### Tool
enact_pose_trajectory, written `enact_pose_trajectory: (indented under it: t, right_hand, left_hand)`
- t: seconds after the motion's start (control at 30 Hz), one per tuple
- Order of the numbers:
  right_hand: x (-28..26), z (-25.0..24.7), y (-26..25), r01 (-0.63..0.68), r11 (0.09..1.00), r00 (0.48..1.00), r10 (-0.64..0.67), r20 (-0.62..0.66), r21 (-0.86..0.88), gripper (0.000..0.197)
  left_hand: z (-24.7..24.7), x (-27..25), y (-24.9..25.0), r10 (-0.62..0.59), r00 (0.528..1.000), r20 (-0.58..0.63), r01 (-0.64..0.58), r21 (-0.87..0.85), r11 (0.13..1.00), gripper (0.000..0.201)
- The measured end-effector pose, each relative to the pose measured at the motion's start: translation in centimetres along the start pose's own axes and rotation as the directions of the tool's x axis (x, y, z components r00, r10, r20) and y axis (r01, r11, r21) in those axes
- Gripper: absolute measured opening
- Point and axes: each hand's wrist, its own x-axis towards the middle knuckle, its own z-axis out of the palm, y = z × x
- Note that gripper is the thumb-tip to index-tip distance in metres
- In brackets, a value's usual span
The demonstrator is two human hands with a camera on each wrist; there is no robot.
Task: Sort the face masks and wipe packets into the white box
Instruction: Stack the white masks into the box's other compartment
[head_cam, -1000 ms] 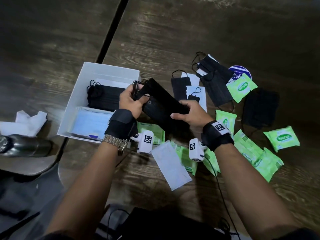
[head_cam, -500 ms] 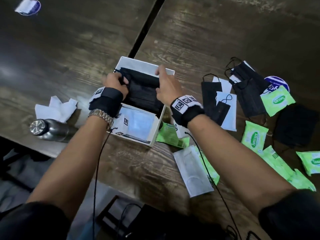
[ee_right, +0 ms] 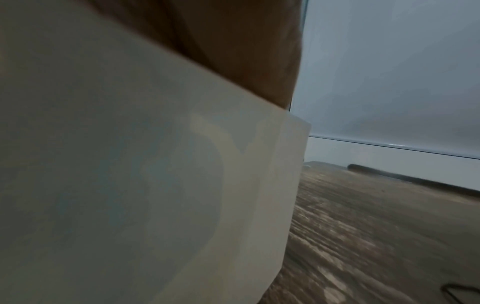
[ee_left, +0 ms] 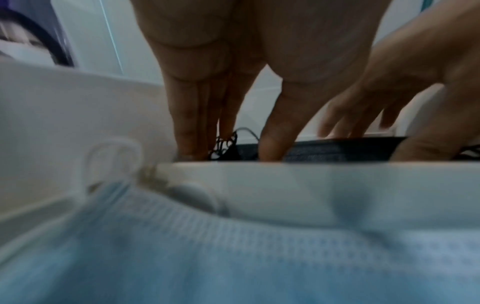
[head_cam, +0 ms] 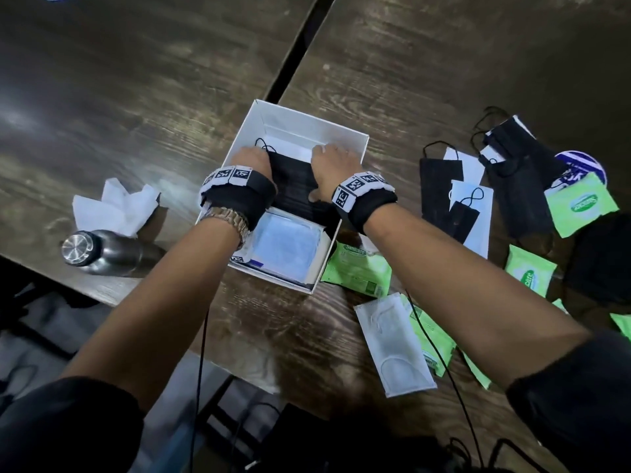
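The white box (head_cam: 309, 121) stands mid-table. A stack of black masks (head_cam: 294, 186) lies in its far compartment, and blue masks (head_cam: 285, 249) fill the near one. My left hand (head_cam: 253, 162) holds the stack's left end; in the left wrist view its fingers (ee_left: 193, 131) point straight down beside the ear loops, with the thumb on the black masks (ee_left: 337, 152). My right hand (head_cam: 335, 165) grips the right end, thumb on the near side. Loose black masks (head_cam: 439, 186), a white mask (head_cam: 392, 343) and green wipe packets (head_cam: 358, 269) lie to the right. The right wrist view shows only the box wall (ee_right: 155, 185).
A steel bottle (head_cam: 102, 250) and crumpled tissue (head_cam: 116, 206) lie left of the box near the table's front edge. A dark gap (head_cam: 300, 46) between two tabletops runs away behind the box. Cables hang from both wrists.
Both hands carried the black masks from over the table into the box's far compartment and lowered them. The hands now sit low inside the box.
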Motion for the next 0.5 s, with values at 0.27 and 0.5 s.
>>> enact_pose_trajectory:
  t: [0.27,0.5]
  right_hand:
    - [-0.1,0.4,-0.6,0.099,0.987,0.988,-0.113,0.108,0.123,0.036]
    - [-0.5,0.6,-0.6,0.071,0.991,0.985,-0.087,0.147,0.112,0.024]
  left_hand:
    - [3.1,1.8,3.1,0.384,0.900,0.208,-0.423,0.202,0.883,0.069]
    - [3.8,2.4,2.5,0.389,0.889,0.243,-0.448,0.276,0.851,0.037]
